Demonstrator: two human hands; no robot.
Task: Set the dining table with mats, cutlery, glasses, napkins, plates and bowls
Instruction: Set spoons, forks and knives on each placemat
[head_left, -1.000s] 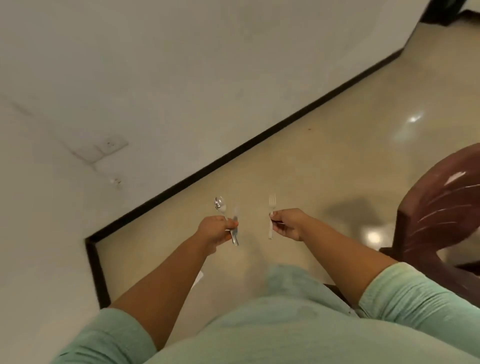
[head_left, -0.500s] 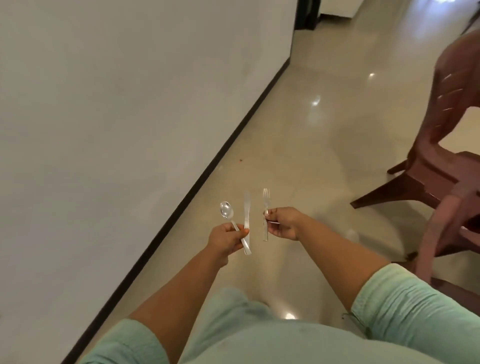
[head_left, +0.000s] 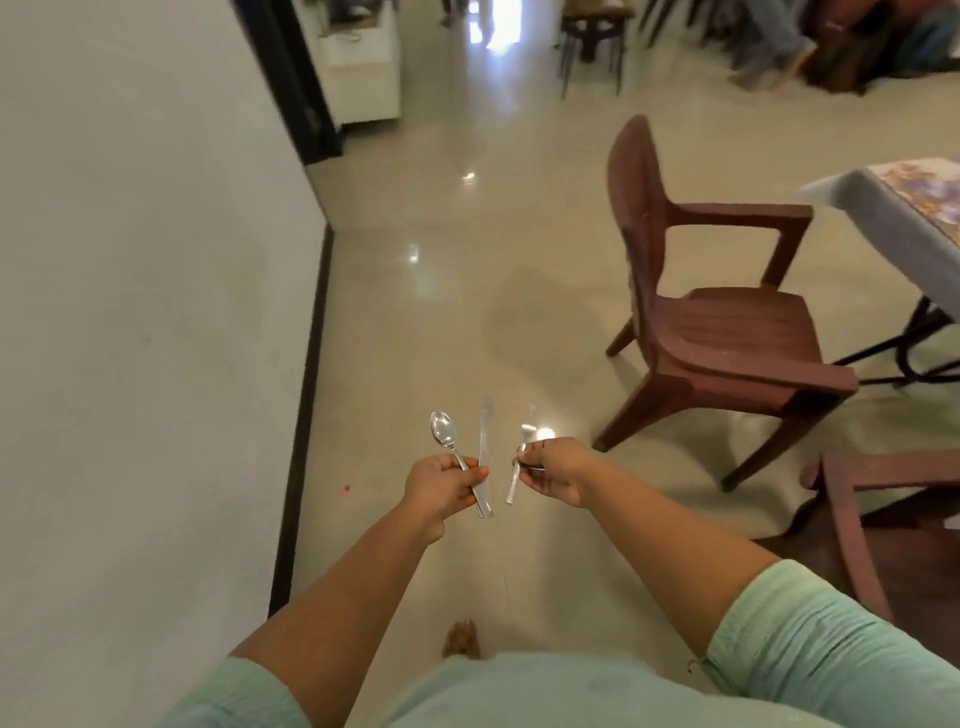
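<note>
My left hand (head_left: 441, 480) grips a steel spoon (head_left: 444, 430) and a table knife (head_left: 485, 434) together, both pointing up and forward above the floor. My right hand (head_left: 553, 467) pinches a fork (head_left: 525, 434) by its handle, tines up, a short gap right of the knife. The dining table (head_left: 852, 205) shows only its near corner at the right edge, covered by a grey cloth with a floral mat (head_left: 930, 189) on it.
A brown plastic armchair (head_left: 727, 317) stands between me and the table, with a second one (head_left: 883, 514) at the lower right. A white wall with a black skirting (head_left: 306, 374) runs along my left. Glossy beige floor stretches ahead toward a white cabinet (head_left: 363, 67) and more chairs.
The view has swung from the wall corner to the right and forward, bringing the chairs and the table corner into sight. Both hands keep holding the same cutlery.
</note>
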